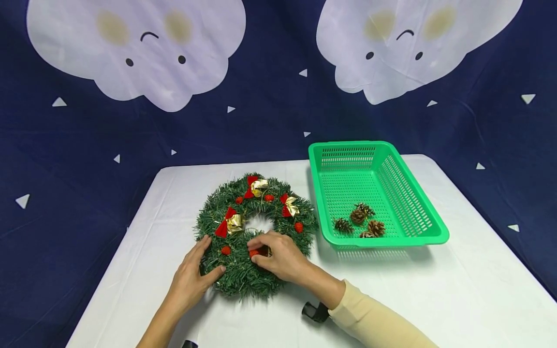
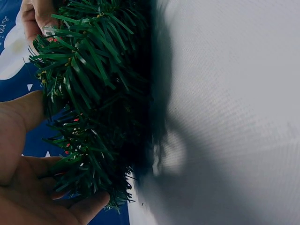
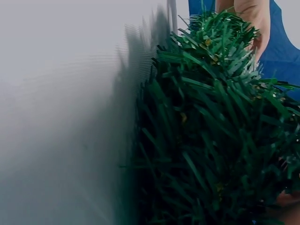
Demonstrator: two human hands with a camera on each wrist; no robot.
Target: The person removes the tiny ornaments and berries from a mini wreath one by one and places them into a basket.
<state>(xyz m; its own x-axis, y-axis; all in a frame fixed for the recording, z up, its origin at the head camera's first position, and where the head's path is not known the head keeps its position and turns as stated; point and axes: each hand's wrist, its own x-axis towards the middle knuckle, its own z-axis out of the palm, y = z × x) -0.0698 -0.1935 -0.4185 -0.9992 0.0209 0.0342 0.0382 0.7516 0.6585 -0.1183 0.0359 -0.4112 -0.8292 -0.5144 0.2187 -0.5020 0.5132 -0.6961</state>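
Note:
A green artificial wreath [image 1: 243, 278] with red-and-gold bows [image 1: 229, 223] and small red berry ornaments [image 1: 226, 250] lies on the white table. My left hand [image 1: 191, 278] holds its left front edge, the thumb over the top and the fingers along the outer side. The left wrist view shows that hand [image 2: 28, 178] against the needles. Over the wreath's front right, my right hand [image 1: 280, 256] pinches a red berry ornament [image 1: 254, 253] between thumb and fingertips. Something dark red behind it is mostly hidden by the fingers. Needles fill much of the right wrist view.
Right of the wreath, close beside it, stands a green plastic basket [image 1: 415, 193] with several pine cones [image 1: 358, 216] in its front part. A dark blue cloth [image 1: 270, 130] with clouds hangs behind the white table [image 1: 470, 270]. A black device [image 1: 315, 312] is at the right wrist.

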